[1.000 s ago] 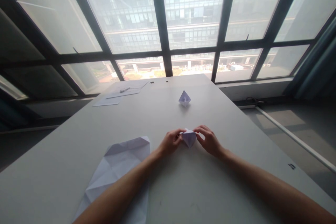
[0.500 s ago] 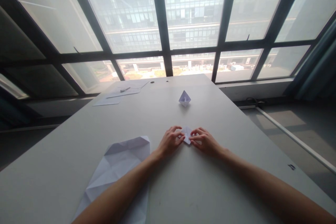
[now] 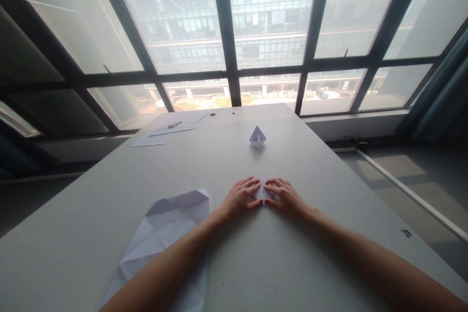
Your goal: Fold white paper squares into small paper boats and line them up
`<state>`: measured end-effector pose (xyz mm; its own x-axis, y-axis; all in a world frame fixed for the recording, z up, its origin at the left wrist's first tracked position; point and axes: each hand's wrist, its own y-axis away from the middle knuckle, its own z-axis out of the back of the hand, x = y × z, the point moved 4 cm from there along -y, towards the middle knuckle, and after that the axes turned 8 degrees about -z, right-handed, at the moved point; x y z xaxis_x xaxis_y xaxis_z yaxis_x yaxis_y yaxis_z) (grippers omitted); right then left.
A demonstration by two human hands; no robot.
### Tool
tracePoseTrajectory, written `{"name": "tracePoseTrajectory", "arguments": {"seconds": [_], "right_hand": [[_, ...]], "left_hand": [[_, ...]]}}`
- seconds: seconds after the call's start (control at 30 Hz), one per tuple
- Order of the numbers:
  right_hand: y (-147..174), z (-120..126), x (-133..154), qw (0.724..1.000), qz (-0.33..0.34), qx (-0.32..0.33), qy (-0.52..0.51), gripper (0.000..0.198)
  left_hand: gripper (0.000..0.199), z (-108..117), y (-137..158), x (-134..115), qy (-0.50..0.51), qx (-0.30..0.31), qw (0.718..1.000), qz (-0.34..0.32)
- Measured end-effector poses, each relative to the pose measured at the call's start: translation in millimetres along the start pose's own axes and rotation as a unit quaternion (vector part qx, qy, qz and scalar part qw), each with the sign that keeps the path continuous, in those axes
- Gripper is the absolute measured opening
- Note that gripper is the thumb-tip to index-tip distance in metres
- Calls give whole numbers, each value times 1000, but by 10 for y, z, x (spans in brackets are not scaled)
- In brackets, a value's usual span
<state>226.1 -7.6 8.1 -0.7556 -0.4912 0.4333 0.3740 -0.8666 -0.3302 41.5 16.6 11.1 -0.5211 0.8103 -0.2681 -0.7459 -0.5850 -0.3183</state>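
On the white table, a small piece of folded white paper (image 3: 263,193) lies between my two hands. My left hand (image 3: 240,197) grips its left side, fingers on the far part and thumb at the near corner. From the right, my right hand (image 3: 287,198) holds it the same way, and the thumbs nearly meet. My fingers cover much of the paper's sides. Farther off stands a finished-looking folded paper boat (image 3: 258,137) with a pointed peak. A large creased sheet of paper (image 3: 166,234) lies partly beneath my left forearm.
Flat sheets of paper (image 3: 157,140) lie at the far left of the table (image 3: 234,263), with a small whitish object (image 3: 174,124) on top. A dark mark (image 3: 406,233) shows near the right edge. Tall windows stand beyond the far end.
My fingers have shifted on the small folded paper, and the thumbs have come together at its near corner. The paper's visible shape is now wider and flatter. The paper boat has not moved.
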Motion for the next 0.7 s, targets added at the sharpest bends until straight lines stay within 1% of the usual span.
{"name": "tracePoseTrajectory", "arguments": {"seconds": [0.27,0.4,0.53,0.7], "right_hand": [[-2,-15,22,1000,20,4,4,40],[-1,-16,26,1000,13,10,14,43],[1,-46,8,999,9,24,25,46],[2,-72,-14,999,8,30,20,48]], "left_hand": [[54,15,3,-27,-5,9,1000,-6],[57,16,5,-24,5,3,1000,8],[53,11,4,-35,1,11,1000,-2],[55,15,4,-37,-2,16,1000,-4]]}}
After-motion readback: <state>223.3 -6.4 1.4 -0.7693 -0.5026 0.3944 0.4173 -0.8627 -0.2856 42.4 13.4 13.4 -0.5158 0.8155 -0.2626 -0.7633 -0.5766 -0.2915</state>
